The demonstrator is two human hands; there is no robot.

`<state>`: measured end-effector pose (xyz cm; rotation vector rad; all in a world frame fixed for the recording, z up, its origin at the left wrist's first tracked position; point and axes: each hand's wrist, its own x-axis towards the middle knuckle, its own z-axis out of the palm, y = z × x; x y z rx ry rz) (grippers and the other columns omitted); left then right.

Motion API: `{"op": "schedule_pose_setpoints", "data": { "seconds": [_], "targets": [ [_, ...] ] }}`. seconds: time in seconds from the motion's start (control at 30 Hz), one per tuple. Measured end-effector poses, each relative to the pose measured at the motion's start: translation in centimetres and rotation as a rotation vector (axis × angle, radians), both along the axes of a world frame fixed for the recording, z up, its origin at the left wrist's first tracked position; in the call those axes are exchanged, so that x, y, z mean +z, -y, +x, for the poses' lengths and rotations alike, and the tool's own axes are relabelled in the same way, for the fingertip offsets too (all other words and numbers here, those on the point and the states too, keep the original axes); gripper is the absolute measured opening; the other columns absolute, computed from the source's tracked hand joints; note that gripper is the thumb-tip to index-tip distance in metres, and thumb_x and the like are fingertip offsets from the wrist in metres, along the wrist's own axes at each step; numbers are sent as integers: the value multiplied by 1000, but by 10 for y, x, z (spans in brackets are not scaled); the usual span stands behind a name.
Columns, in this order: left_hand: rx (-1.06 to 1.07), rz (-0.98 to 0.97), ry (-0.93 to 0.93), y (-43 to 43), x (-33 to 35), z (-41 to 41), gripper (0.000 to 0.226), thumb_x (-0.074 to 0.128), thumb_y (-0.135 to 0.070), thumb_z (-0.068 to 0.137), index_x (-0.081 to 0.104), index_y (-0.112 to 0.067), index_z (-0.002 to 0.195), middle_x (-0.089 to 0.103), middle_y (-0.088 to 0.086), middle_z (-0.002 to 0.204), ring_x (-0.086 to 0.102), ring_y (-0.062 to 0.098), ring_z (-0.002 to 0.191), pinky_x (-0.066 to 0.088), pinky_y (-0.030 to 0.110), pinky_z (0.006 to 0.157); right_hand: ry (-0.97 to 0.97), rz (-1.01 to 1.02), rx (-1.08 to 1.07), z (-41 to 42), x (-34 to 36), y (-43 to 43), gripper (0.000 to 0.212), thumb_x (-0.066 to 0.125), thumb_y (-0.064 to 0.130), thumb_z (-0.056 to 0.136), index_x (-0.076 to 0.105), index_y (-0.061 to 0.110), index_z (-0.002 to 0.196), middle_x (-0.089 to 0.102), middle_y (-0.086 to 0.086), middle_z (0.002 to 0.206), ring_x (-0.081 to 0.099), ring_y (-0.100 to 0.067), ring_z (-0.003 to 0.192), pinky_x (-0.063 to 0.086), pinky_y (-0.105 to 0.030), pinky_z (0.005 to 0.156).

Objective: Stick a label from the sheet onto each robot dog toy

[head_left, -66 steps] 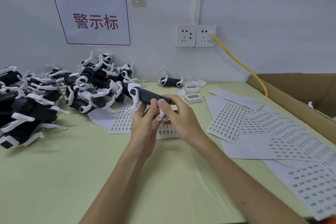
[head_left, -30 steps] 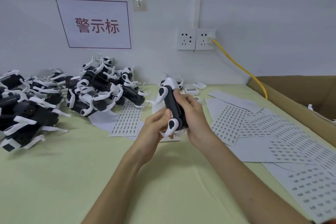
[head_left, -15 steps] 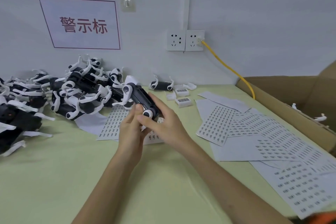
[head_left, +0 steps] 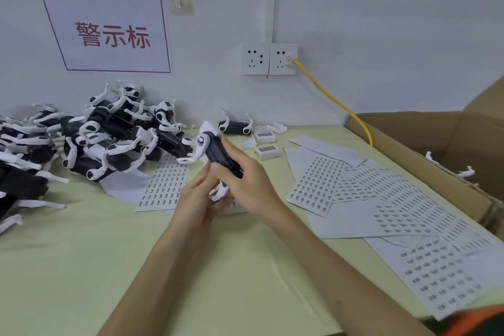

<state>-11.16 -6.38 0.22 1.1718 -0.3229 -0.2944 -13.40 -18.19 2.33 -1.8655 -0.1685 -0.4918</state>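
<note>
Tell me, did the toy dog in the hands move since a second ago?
Yes. The robot dog toy was upright then; it now tilts, top end leaning left toward the pile of toys, and sits lower against the wall socket.

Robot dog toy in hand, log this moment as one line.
step: labelling | held: robot dog toy | right hand: grips body | left hand: fingers at underside | label sheet: beneath hands

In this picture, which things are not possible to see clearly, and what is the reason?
- Head view: a label on the held robot dog toy cannot be confirmed; the right hand covers its body.
- Left hand: fingertips hidden behind toy and right hand.
- Label sheets: print too small to read.
- Cardboard box: cut off by the right edge.
- Toy pile: runs past the left edge.
</note>
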Motion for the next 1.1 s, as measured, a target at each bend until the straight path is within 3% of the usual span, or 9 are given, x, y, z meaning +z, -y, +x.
{"op": "schedule_pose_setpoints", "data": {
  "seconds": [0.13,0.27,0.4,0.5,0.63,0.8,0.93,1.0,1.1],
  "targets": [
    [110,-97,-144,0,-3,0,28,55,-31,106,73,-17,123,77,6,98,76,19,83,63,33,68,-35,-120,10,2,-9,-5,42,66,35,93,59,42,135,71,20,103,61,9,82,45,-10,74],
    [100,-47,-168,0,-4,6,26,57,-20,105,71,-7,124,74,15,116,77,22,91,62,43,87,-82,-16,-92,8,-10,-2,22,70,38,88,71,26,106,70,5,84,61,-5,74,52,-29,71],
    [191,-168,-283,-2,2,8,28,55,-25,106,65,-10,127,72,12,115,77,18,71,61,24,59,-238,398,-236,14,-7,12,20,70,34,93,75,18,104,73,-1,93,69,-19,83,56,-25,64],
    [266,-173,-281,-9,4,11,22,54,-18,104,70,-12,118,78,8,111,75,19,65,60,25,57,-444,959,-185,15,3,32,24,65,36,96,66,13,101,68,-13,93,65,-28,78,55,-29,52],
    [293,154,-95,-2,0,7,26,48,-14,105,73,-10,103,81,5,93,72,18,62,58,24,53,-445,1429,-71,7,18,79,35,57,25,98,57,2,125,63,-25,110,64,-35,82,53,-28,43],
    [248,497,176,9,-13,1,31,49,-11,105,75,-14,88,79,2,83,66,18,67,53,30,66,-257,1443,-210,-15,39,162,36,44,24,104,58,3,129,58,-26,129,63,-36,93,55,-31,46],
    [289,741,379,13,-18,-6,31,52,-15,101,74,-24,82,76,-12,76,66,3,70,52,28,74,142,1490,-331,-38,51,245,47,28,32,110,49,7,143,57,-21,133,61,-37,114,59,-44,82],
    [288,730,387,13,-17,-6,31,52,-15,101,74,-26,81,75,-14,75,66,2,70,53,28,74,118,1400,-439,-49,44,278,55,24,39,111,33,7,155,45,-18,151,46,-36,140,42,-49,111],
    [286,714,380,12,-17,-5,31,52,-13,101,73,-25,81,75,-15,75,65,-1,69,53,28,73,-47,1168,-558,-62,20,301,53,23,36,111,38,11,154,42,-10,159,43,-30,144,39,-42,112]
  ]
}}
